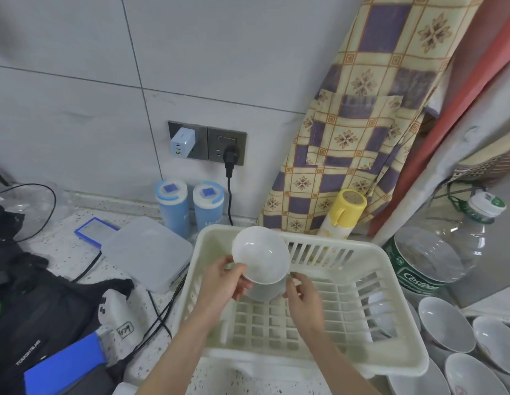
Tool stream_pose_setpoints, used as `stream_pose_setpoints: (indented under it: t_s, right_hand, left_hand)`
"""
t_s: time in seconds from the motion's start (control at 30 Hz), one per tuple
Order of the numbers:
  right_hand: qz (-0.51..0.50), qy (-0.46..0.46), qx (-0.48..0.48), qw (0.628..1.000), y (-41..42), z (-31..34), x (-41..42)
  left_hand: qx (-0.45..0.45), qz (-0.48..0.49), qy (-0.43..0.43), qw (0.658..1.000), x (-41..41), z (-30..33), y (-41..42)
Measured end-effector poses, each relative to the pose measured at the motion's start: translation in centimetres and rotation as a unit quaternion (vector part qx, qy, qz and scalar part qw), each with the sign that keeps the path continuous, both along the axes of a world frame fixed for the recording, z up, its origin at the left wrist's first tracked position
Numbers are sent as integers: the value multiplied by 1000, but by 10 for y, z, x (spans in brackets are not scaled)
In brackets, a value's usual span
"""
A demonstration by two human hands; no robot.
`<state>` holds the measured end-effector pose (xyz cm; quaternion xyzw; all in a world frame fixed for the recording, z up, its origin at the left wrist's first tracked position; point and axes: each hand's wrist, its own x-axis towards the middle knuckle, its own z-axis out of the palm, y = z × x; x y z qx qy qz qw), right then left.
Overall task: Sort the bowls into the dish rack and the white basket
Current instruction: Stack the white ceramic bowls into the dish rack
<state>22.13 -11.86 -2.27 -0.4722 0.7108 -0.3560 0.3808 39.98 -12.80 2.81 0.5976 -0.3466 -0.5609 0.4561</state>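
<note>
The left hand [229,282] grips the near rim of a small, round, glossy white ceramic bowl [261,255] with thumb and curled fingers, holding it tilted on edge at the centre of the frame, above the far left corner of the cream slotted plastic basket [396,352]. A second pale bowl [266,292] stands just below it inside the basket, touching or nearly touching; the frame does not show which. The right hand [303,299] holds nothing; its fingers are loosely curled, with the fingertips just beside the lower right rim of the held bowl, and contact there cannot be confirmed. Risk 1: the bowl hangs from a one-sided rim grip on a smooth glaze, so it is liable to pivot or slip and strike the bowl below, which may chip either piece. Risk 2: a bowl set on edge against the slotted wall can roll or topple flat unless it is seated against its neighbour. Risk 3: the cluster of grey-white ceramic bowls [444,323] at the lower right of the frame lies just beside the basket, so shifting the basket may knock them. Risk 4: black cables [159,312] run along the left side of the basket and may snag it.
</note>
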Motion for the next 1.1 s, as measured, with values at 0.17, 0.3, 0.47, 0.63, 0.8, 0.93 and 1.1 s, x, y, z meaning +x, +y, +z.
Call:
stream_pose_setpoints:
  t_s: [0.17, 0.3, 0.47, 0.63, 0.8, 0.93, 1.1]
  right_hand:
    - [-22, -195, -25, 980, 0, 7, 2]
    - [17, -204, -27, 978, 2, 8, 1]
    - [35, -104, -18, 994, -2, 3, 2]
    - [38, -71, -25, 996, -3, -1, 3]
    - [35, -64, -37, 997, -2, -8, 4]
    - [25, -67, -55, 996, -1, -8, 1]
    - [34, -71, -60, 995, 0, -7, 1]
  left_hand:
    - [9, -53, -60, 997, -4, -3, 2]
    - [-4, -99, -141, 985, -7, -8, 5]
    - [-27, -126, -194, 973, -6, -15, 8]
    - [-57, -139, -256, 955, -7, -22, 7]
    - [-69, -160, -263, 949, -6, -26, 9]
    - [-84, -185, -293, 934, -7, -28, 15]
    - [-62, -211, -309, 925, -7, -30, 14]
